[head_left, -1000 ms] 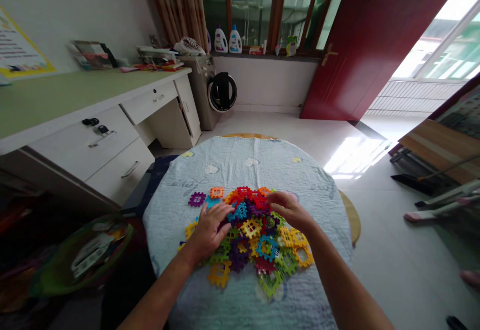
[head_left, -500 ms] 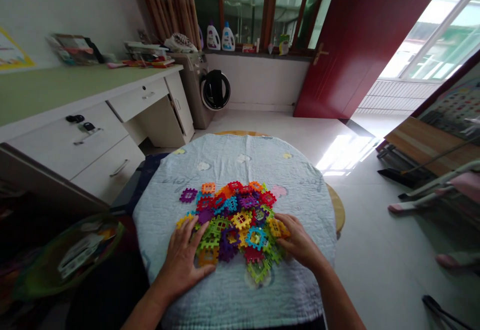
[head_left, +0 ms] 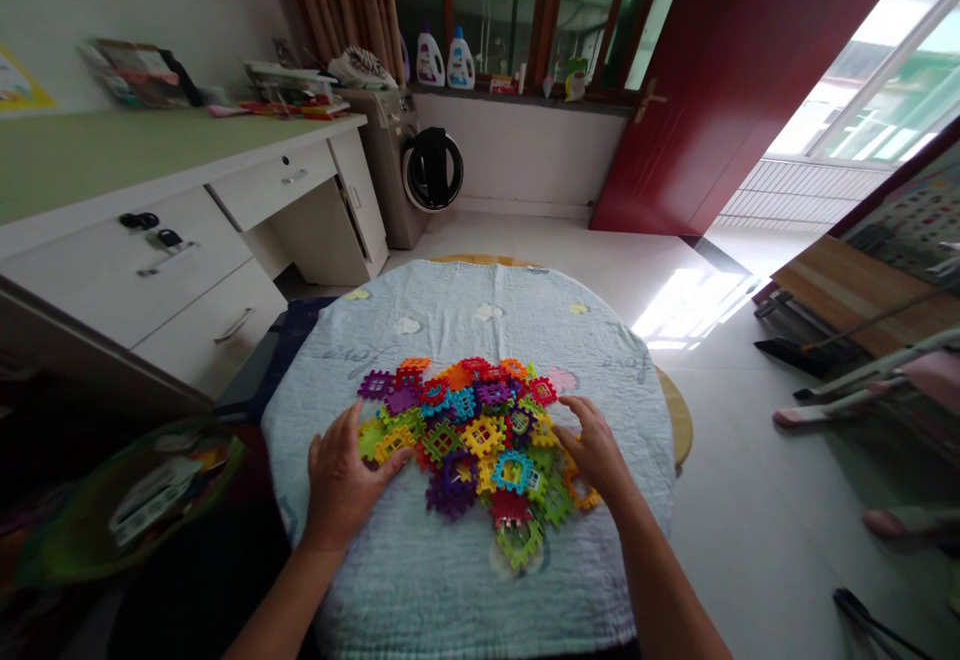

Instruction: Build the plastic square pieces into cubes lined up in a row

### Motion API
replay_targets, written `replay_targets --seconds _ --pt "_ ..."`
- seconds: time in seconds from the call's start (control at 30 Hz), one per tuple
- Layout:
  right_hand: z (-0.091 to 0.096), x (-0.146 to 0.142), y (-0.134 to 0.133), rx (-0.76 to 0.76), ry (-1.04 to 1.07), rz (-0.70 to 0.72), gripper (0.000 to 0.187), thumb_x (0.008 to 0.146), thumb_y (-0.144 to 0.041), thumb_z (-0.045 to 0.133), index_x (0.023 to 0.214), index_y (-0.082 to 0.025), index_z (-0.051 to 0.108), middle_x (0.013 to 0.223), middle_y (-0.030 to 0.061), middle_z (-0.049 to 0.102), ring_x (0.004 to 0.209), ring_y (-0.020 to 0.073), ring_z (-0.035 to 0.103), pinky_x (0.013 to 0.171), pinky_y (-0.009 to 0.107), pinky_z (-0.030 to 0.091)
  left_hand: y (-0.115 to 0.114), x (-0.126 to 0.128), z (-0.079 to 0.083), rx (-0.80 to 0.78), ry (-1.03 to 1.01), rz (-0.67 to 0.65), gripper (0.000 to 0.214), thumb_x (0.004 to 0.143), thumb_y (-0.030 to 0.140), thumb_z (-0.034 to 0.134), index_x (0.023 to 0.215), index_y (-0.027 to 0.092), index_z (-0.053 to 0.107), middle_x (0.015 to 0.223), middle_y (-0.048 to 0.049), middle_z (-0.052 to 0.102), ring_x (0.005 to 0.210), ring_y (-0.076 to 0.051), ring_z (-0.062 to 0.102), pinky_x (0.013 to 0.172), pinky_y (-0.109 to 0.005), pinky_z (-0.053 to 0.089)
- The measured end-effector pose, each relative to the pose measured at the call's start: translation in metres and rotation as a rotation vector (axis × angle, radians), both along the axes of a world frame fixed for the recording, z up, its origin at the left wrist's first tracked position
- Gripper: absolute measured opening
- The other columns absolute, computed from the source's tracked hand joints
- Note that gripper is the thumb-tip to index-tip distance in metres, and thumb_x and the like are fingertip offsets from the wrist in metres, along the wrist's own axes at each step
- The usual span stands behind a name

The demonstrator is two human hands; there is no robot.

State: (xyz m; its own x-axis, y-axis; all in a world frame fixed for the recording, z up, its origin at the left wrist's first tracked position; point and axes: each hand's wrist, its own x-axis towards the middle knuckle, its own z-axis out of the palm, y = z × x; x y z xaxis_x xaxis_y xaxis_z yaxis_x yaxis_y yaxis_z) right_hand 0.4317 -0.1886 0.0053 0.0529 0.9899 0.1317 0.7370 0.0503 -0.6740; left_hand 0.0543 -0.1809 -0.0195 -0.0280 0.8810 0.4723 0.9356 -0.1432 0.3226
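Note:
A heap of colourful plastic interlocking tiles (head_left: 442, 439) lies on the round, cloth-covered table (head_left: 465, 600). Many are square frames with toothed edges and window-like openings. My left hand (head_left: 341, 485) cups the heap's left side, thumb and fingers apart, close to a yellow tile (head_left: 394, 443) and a lime green one (head_left: 370, 437). On the right side, my right hand (head_left: 598, 452) is open, its thumb beside a yellow tile (head_left: 541, 430). An orange-yellow frame (head_left: 579, 490) lies partly under that hand. At the near edge is a light green frame (head_left: 519, 544).
A white desk (head_left: 187, 270) with drawers stands on the left, and a washing machine (head_left: 390, 165) is behind it. At lower left sits a green basket (head_left: 67, 545) of mixed items. A red door (head_left: 720, 90) stands at the back right, with a stool edge (head_left: 679, 420) beside the table.
My left hand has moved up and left, and tiles on that side have shifted upward, including an orange-yellow one from the near edge. My right hand has risen slightly off the yellow tiles.

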Motion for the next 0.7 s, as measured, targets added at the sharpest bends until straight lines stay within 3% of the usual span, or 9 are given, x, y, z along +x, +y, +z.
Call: replay_targets --seconds 0.1,0.23,0.37,0.47,0.63,0.7 --pt "0.003 0.021 -0.014 -0.089 -0.058 0.102 0.048 0.075 -0.024 0.058 0.123 -0.023 0.059 0.129 0.0083 0.059 0.122 0.0250 0.051 0.108 0.043 0.036 -0.007 -0.003 0.002 -0.041 0.018 0.046 0.076 0.084 0.068 0.045 0.140 0.016 0.038 0.131 -0.0205 0.055 0.122 -0.037 0.051 0.101 -0.056 0.036" --pt "0.008 0.029 -0.029 -0.206 -0.135 0.227 0.057 0.065 -0.016 0.058 0.122 -0.022 0.061 0.132 0.0082 0.058 0.121 0.0257 0.050 0.106 0.041 0.037 -0.007 0.001 -0.002 -0.132 0.017 -0.009 0.058 0.091 0.058 0.040 0.134 0.019 0.043 0.129 -0.0165 0.057 0.120 -0.033 0.053 0.099 -0.053 0.039" --pt "0.008 0.020 -0.025 -0.120 -0.150 0.146 0.040 0.069 -0.017 0.057 0.108 -0.019 0.066 0.116 0.0089 0.065 0.107 0.0237 0.056 0.099 0.037 0.041 0.003 0.010 -0.009 -0.080 -0.051 -0.152 0.057 0.092 0.055 0.042 0.134 0.017 0.043 0.128 -0.0157 0.057 0.120 -0.031 0.052 0.101 -0.050 0.041" --pt "0.008 0.018 -0.015 -0.076 -0.095 0.067 0.025 0.079 -0.030 0.055 0.099 -0.020 0.067 0.104 0.0081 0.068 0.098 0.0223 0.061 0.090 0.034 0.045 0.008 0.013 -0.012 -0.061 -0.109 -0.190 0.055 0.092 0.052 0.044 0.135 0.019 0.043 0.129 -0.0143 0.056 0.121 -0.030 0.052 0.103 -0.049 0.042" --pt "0.003 0.023 0.009 -0.157 -0.032 -0.020 0.040 0.093 -0.042 0.035 0.083 -0.020 0.066 0.072 0.0040 0.065 0.070 0.0190 0.061 0.069 0.030 0.046 0.007 0.010 -0.014 -0.072 -0.169 -0.189 0.053 0.089 0.052 0.049 0.132 0.021 0.046 0.128 -0.0120 0.057 0.120 -0.030 0.053 0.104 -0.051 0.043" --pt "-0.003 0.026 0.015 -0.090 -0.026 -0.091 0.036 0.091 -0.041 0.039 0.091 -0.019 0.066 0.081 0.0062 0.066 0.079 0.0209 0.062 0.076 0.032 0.048 0.006 0.010 -0.014 -0.086 -0.187 -0.182 0.052 0.089 0.053 0.050 0.130 0.022 0.047 0.128 -0.0118 0.056 0.121 -0.030 0.053 0.105 -0.051 0.043"
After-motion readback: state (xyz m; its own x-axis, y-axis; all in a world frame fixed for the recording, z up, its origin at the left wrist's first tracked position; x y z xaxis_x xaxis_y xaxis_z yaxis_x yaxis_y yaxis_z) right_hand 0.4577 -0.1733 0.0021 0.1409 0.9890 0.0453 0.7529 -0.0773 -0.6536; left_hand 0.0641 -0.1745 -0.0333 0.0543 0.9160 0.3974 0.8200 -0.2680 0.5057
